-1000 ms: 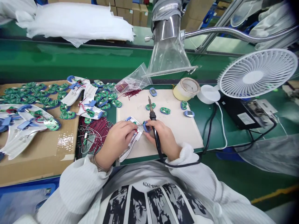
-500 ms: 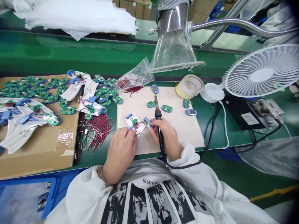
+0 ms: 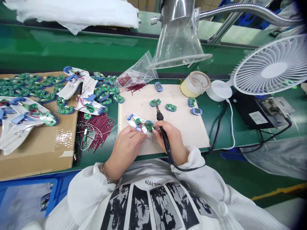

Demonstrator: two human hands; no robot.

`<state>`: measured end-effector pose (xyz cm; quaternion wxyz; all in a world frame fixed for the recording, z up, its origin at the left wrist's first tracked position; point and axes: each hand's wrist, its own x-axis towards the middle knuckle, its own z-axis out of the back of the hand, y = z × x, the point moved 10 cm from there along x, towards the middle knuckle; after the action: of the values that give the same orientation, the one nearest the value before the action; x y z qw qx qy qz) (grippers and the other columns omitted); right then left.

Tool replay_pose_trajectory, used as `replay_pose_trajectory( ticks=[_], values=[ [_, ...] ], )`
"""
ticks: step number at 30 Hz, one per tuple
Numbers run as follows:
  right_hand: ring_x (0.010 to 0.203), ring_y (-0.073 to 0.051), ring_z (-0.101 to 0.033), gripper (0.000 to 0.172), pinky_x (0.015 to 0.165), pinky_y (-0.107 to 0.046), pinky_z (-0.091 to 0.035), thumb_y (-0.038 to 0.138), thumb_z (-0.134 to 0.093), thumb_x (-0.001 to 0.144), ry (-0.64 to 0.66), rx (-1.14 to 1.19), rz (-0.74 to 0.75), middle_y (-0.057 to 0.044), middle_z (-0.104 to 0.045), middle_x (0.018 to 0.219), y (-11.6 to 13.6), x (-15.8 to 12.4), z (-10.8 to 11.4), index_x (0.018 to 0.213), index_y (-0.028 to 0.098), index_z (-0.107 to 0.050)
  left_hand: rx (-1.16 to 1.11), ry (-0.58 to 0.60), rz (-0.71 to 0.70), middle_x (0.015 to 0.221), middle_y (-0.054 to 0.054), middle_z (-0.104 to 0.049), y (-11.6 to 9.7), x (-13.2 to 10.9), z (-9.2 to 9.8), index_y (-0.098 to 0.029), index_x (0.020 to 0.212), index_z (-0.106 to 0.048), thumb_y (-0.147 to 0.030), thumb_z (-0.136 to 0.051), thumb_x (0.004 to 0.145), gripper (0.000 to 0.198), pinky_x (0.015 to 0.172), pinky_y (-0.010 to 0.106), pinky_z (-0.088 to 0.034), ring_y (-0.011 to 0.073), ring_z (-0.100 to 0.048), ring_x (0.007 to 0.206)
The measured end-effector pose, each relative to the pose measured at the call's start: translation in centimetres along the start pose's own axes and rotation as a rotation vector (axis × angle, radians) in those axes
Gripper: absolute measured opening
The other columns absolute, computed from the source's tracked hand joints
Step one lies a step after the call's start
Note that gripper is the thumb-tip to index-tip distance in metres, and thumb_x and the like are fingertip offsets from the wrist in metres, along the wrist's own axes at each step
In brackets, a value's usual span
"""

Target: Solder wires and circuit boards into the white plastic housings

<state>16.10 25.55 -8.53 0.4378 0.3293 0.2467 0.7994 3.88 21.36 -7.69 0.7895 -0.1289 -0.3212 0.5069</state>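
Note:
My left hand (image 3: 127,148) is closed on the lower end of a white plastic casing (image 3: 135,121) with blue parts and thin wires. My right hand (image 3: 173,139) holds a soldering iron (image 3: 165,138), its tip pointing up and away from me over the board. The fingertips of the same hand also pinch the edge of a green circuit board (image 3: 149,126), which lies at the casing's right end. Beyond the hands, two more green boards (image 3: 170,107) and a blue-framed piece (image 3: 158,86) rest on the pale work sheet (image 3: 189,131).
Red wires (image 3: 102,132) and cardboard (image 3: 64,140) bearing many boards and white casings are at left. A clear extraction hood (image 3: 179,44) hangs over the back. To the right are a tape roll (image 3: 195,83), a white fan (image 3: 273,68) and a black box (image 3: 250,111) with cables.
The board in my right fingers has turned from edge-on to green face up, beside the casing. The iron's tip has swung lower. The whole view has shifted slightly.

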Motion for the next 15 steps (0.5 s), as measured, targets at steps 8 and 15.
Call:
replay_pose_trajectory(
  ticks=[8, 15],
  values=[
    [0.099, -0.025, -0.059, 0.017, 0.085, -0.041, -0.053, 0.018, -0.054, 0.093, -0.091, -0.158, 0.154, -0.007, -0.061, 0.104, 1.6, -0.7, 0.5, 0.108, 0.025, -0.056, -0.032, 0.0, 0.016, 0.088, 0.002, -0.073, 0.2, 0.4, -0.3, -0.019, 0.098, -0.069, -0.015, -0.056, 0.092, 0.015, 0.075, 0.034, -0.046, 0.0184, -0.055, 0.08],
    [0.102, -0.027, -0.059, 0.016, 0.086, -0.043, -0.053, 0.019, -0.057, 0.093, -0.069, -0.167, 0.204, -0.008, -0.061, 0.103, 2.4, -1.0, -0.2, 0.107, 0.026, -0.059, -0.034, 0.029, 0.056, 0.085, 0.003, -0.071, 0.3, 0.4, -0.3, -0.018, 0.096, -0.069, -0.018, -0.054, 0.093, 0.015, 0.075, 0.035, -0.045, 0.0194, -0.055, 0.079]
  ],
)
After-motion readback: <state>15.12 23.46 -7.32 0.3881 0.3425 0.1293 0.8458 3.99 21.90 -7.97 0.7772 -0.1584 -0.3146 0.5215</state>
